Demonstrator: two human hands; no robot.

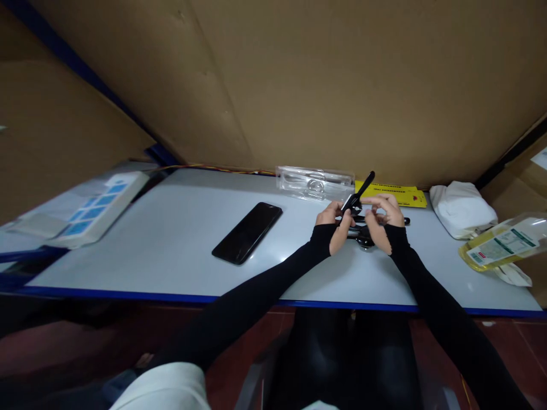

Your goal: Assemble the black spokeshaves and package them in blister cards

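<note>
My left hand (334,223) is closed around a black long-handled tool (363,187), whose handle tilts up and to the right. A small white strip (346,203) shows along the tool by the fingers. My right hand (387,217) is just to the right of it, thumb and fingers apart, with the index finger reaching to the tool's handle. Whether that fingertip presses on it is hard to tell. Below and between both hands, more black handled pieces (363,234) lie on the table, one with a shiny rounded end. The hands partly cover them.
A black phone (248,232) lies left of my hands on the white table (171,239). Behind are clear plastic packaging (315,183) and yellow printed cards (401,196). To the right are a white bundle (464,209) and a bottle of yellow liquid (504,242). A cardboard wall (320,85) rises behind.
</note>
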